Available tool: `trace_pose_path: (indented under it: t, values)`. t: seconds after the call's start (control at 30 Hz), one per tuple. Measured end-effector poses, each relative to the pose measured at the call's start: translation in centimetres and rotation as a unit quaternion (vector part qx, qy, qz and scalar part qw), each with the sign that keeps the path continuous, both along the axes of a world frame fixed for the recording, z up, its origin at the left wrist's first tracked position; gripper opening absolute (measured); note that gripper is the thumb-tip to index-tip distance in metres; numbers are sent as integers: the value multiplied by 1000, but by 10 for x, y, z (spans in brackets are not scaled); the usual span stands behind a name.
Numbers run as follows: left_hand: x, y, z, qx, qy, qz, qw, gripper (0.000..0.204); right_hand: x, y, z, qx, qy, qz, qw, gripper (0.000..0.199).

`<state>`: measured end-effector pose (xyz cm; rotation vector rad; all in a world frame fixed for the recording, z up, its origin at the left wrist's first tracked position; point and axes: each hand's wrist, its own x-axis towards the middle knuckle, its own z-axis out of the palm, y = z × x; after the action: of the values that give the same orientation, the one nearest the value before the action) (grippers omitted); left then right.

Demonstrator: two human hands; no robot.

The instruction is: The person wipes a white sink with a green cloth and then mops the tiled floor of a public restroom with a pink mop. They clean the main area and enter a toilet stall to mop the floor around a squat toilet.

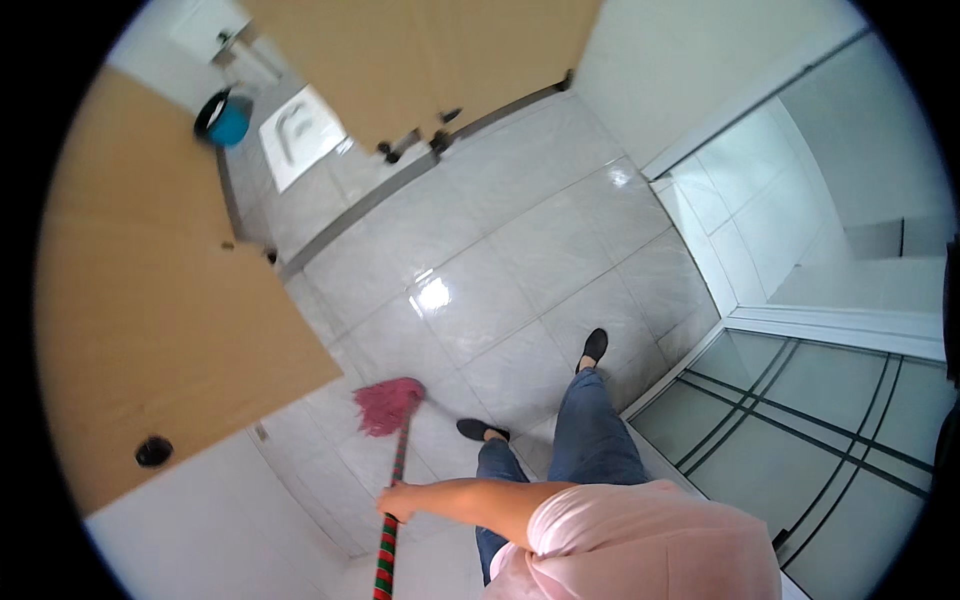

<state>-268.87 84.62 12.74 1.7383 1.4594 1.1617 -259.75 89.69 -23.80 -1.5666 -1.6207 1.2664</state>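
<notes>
My right hand (397,501) is closed round the handle (385,560) of a mop, which is striped red, green and black. Its arm reaches across my body to the left from a pink sleeve. The mop's dark pink string head (388,405) rests on the grey tiled floor (480,300), ahead and left of my feet, close to the corner of a tan door panel. The handle's upper end runs out of the lower edge of the picture. My left hand is out of the picture.
A tan door panel (170,290) stands at left and another tan panel (430,60) at the top. Beyond a raised sill (360,205) are a white squat toilet (300,137) and a blue bucket (230,125). A glass door (790,430) with dark bars is at right.
</notes>
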Motion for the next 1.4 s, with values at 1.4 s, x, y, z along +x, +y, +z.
trace_pose_path:
  t: [1.4]
  values:
    - [771, -863, -111, -137, 17, -904, 404, 17, 653, -1117, 62, 7, -229, -774, 590, 42]
